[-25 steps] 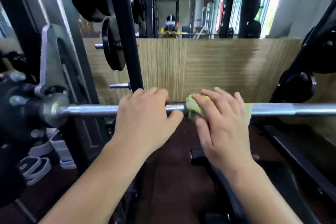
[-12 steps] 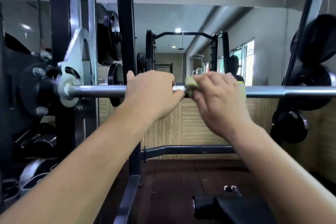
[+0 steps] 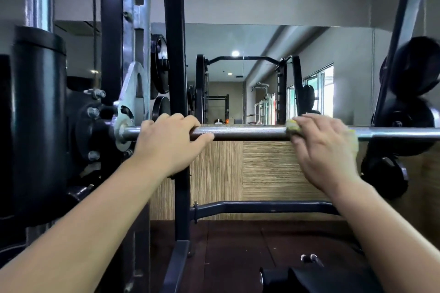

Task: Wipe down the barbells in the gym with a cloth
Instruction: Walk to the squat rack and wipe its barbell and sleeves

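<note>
Your left hand (image 3: 166, 145) is bare right up to the wrist. Its knuckles show as low, rounded ridges across the back, and the thumb is short and broad; its nail cannot be made out. Your right hand (image 3: 326, 150) is bare as well. Motion blur softens its outline, so nails and finer creases are too smeared to tell, though faint ridges run along its back toward the fingers. Your left forearm (image 3: 95, 216) is uncovered from the wrist to the bottom edge of the view, smooth-looking and widening toward the camera. Your right forearm (image 3: 385, 221) is likewise uncovered along all its visible length.
</note>
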